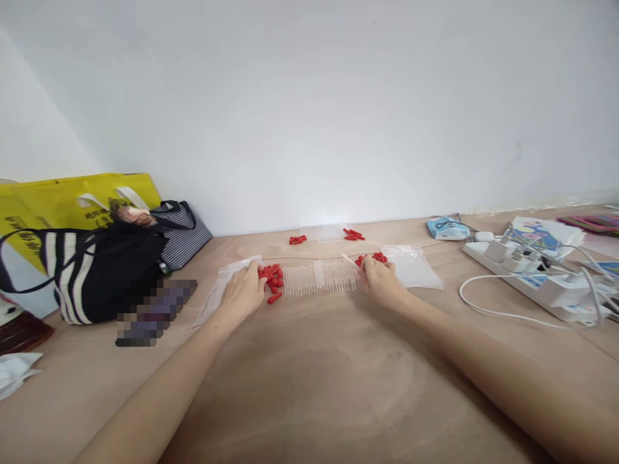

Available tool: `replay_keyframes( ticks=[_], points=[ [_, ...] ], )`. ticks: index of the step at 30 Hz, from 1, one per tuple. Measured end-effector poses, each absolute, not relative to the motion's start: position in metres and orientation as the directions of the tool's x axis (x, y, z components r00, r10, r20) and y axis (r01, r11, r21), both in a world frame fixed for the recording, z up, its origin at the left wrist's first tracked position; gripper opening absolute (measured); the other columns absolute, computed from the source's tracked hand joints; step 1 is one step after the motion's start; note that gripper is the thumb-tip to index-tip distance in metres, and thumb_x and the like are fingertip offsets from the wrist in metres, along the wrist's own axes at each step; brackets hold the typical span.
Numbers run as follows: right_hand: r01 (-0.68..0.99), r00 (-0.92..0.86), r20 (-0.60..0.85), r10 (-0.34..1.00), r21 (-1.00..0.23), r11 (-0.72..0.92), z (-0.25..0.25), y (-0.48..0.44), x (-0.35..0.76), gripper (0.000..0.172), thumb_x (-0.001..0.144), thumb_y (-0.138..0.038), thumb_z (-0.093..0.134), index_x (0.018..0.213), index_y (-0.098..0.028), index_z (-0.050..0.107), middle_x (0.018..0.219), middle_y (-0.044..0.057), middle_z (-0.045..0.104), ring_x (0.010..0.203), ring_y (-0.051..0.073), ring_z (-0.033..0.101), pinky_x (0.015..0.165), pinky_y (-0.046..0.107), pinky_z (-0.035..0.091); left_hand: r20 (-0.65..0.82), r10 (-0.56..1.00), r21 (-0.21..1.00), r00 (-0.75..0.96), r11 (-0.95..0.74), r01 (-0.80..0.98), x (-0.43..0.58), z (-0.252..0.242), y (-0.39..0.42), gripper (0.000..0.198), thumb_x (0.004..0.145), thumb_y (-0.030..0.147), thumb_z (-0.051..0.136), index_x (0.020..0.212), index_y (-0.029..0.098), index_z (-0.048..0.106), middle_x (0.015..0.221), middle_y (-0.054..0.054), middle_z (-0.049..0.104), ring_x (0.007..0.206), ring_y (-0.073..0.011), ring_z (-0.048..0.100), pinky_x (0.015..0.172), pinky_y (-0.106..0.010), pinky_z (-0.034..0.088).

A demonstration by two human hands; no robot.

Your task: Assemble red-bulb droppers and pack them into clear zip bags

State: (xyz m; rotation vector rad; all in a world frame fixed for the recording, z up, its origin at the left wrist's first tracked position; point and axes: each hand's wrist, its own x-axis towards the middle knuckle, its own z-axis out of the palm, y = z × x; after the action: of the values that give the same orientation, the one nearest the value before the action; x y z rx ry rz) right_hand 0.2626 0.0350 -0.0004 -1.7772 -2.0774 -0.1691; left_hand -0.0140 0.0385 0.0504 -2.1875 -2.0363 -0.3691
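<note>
My left hand (244, 291) rests on the wooden table (309, 386), its curled fingers touching a pile of small red caps (273, 277). A row of clear plastic tubes (319, 276) lies between my hands. My right hand (378, 278) is closed in a pinch on one thin clear tube that sticks up to the left, beside a second pile of red caps (376, 258). Clear plastic bags lie under my left hand (217, 290) and to the right of my right hand (411, 265). Farther back lie another clear strip (329, 233) and two small groups of red caps (298, 240).
Striped and black bags (97, 270) and a yellow bag (72, 200) stand at the left against the wall. A white power strip (536, 277) with plugs and cables lies at the right, next to a blue face mask (447, 228) and printed papers (546, 232).
</note>
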Motion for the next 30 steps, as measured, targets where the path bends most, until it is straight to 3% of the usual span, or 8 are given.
replay_keyframes(
  ticks=[4,8,12,15,19,22,26,30],
  points=[
    [0.874,-0.279,0.467,0.839,-0.237,0.423,-0.015,0.021,0.268,0.012,0.084,-0.017,0.029,0.077,-0.017,0.039,0.075,0.006,0.058,0.071,0.018,0.052,0.072,0.032,0.029,0.328,0.930,0.054,0.168,-0.196,0.979,-0.009,0.035,0.037,0.026,0.083,0.015,0.041,0.107,0.014,0.049,0.094,-0.010,0.054,0.088,-0.0238,0.054,0.072,-0.032,0.041],
    [0.832,-0.299,0.523,0.798,-0.267,0.487,-0.028,0.015,0.269,0.010,0.083,-0.015,0.031,0.077,-0.018,0.038,0.074,0.004,0.057,0.069,0.016,0.052,0.075,0.032,0.029,0.390,0.880,0.008,0.270,-0.296,0.955,-0.012,0.008,0.045,0.022,0.083,0.014,0.040,0.099,0.014,0.053,0.092,-0.011,0.050,0.086,-0.0243,0.053,0.070,-0.034,0.043],
    [0.814,-0.255,0.564,0.786,-0.313,0.489,-0.034,0.015,0.268,0.013,0.082,-0.013,0.033,0.090,-0.016,0.042,0.086,0.007,0.060,0.079,0.018,0.055,0.076,0.033,0.029,0.605,0.745,0.129,0.281,-0.440,0.889,-0.011,0.002,0.042,0.016,0.083,0.016,0.038,0.095,0.016,0.049,0.092,-0.009,0.049,0.085,-0.0215,0.052,0.075,-0.034,0.043],
    [0.825,-0.249,0.576,0.779,-0.296,0.482,-0.034,0.014,0.267,0.025,0.082,-0.012,0.034,0.103,-0.016,0.044,0.094,0.009,0.059,0.085,0.019,0.054,0.076,0.033,0.030,0.658,0.676,0.210,0.332,-0.588,0.781,0.000,0.003,0.029,0.009,0.082,0.020,0.043,0.091,0.017,0.044,0.086,-0.006,0.052,0.080,-0.0189,0.053,0.072,-0.032,0.044],
    [0.822,-0.301,0.553,0.777,-0.261,0.505,-0.034,0.012,0.268,0.025,0.079,-0.007,0.035,0.094,-0.018,0.052,0.089,0.007,0.059,0.083,0.017,0.054,0.076,0.033,0.030,0.616,0.689,0.411,0.381,-0.694,0.592,0.021,-0.001,0.012,0.012,0.082,0.018,0.043,0.094,0.018,0.042,0.081,-0.003,0.053,0.072,-0.0142,0.054,0.068,-0.027,0.046],
    [0.808,-0.315,0.544,0.778,-0.277,0.520,-0.032,0.010,0.268,0.021,0.080,-0.009,0.035,0.090,-0.018,0.051,0.090,0.006,0.058,0.082,0.016,0.053,0.076,0.032,0.030,0.492,0.705,0.529,0.510,-0.708,0.468,0.029,-0.004,0.007,0.011,0.080,0.013,0.041,0.088,0.018,0.046,0.084,-0.004,0.056,0.077,-0.0135,0.056,0.068,-0.026,0.047],
    [0.781,-0.350,0.521,0.779,-0.296,0.549,-0.028,0.006,0.265,0.017,0.083,-0.013,0.034,0.088,-0.018,0.050,0.088,0.006,0.057,0.082,0.016,0.053,0.074,0.031,0.032,0.351,0.743,0.572,0.570,-0.652,0.498,0.027,-0.002,0.007,0.009,0.074,0.010,0.044,0.077,0.018,0.046,0.081,-0.003,0.059,0.076,-0.0152,0.057,0.069,-0.029,0.046],
    [0.772,-0.352,0.489,0.798,-0.330,0.543,-0.025,0.001,0.263,0.017,0.085,-0.015,0.032,0.089,-0.017,0.047,0.089,0.007,0.057,0.082,0.017,0.052,0.072,0.031,0.035,0.340,0.767,0.551,0.544,-0.631,0.547,0.025,0.001,0.005,0.020,0.068,0.011,0.052,0.087,0.018,0.048,0.089,-0.004,0.060,0.084,-0.0176,0.057,0.077,-0.032,0.045]
  ],
)
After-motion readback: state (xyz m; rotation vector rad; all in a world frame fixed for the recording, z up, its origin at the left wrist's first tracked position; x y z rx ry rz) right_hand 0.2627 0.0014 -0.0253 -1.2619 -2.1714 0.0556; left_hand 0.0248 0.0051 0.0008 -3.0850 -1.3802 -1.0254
